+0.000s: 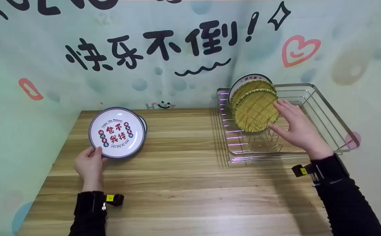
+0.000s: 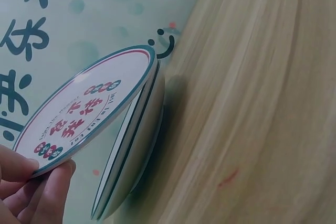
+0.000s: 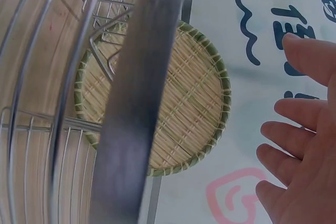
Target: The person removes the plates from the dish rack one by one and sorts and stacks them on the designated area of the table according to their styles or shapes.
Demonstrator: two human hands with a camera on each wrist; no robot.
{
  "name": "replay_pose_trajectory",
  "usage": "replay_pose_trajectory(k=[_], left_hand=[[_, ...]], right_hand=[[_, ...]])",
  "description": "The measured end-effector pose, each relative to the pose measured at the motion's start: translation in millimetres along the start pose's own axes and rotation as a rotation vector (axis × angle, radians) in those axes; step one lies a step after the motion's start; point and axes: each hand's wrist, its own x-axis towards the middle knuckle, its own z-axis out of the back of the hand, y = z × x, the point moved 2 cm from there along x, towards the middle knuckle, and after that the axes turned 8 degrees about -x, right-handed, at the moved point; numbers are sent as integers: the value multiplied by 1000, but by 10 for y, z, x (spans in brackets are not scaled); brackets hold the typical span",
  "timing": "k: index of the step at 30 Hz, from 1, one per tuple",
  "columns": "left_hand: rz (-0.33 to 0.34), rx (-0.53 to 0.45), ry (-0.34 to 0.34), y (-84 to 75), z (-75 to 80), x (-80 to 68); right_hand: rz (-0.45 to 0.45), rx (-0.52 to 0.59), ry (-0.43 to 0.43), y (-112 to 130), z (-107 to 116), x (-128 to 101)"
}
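My left hand (image 1: 90, 164) pinches the near left rim of a white plate (image 1: 118, 131) with a blue edge and red lettering. In the left wrist view the plate is tilted up over more plates (image 2: 134, 145) stacked on the table, its far edge close to or touching them. At the right, my right hand (image 1: 297, 127) is held with spread fingers beside a round woven bamboo tray (image 1: 256, 109) standing in a wire dish rack (image 1: 336, 114). The right wrist view shows these fingers holding nothing. Behind that tray stand a second woven tray (image 1: 252, 84) and a white plate (image 1: 251, 77).
The wooden table (image 1: 177, 183) stretches between the plates and the rack. A printed cloth backdrop (image 1: 164, 82) hangs along the back of the table. Upright wire dividers (image 1: 262, 142) stick up in the rack's left part, and its metal rim surrounds them.
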Motion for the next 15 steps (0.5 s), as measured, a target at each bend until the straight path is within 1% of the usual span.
replay_pose_trajectory(k=[9, 13, 15], left_hand=[[102, -111, 5, 9, -15, 82], [130, -123, 3, 12, -25, 113], [131, -108, 4, 17, -29, 124]], right_hand=[[-9, -15, 9, -38, 67, 59], [-13, -16, 10, -46, 89, 73], [-10, -16, 6, -47, 97, 77]])
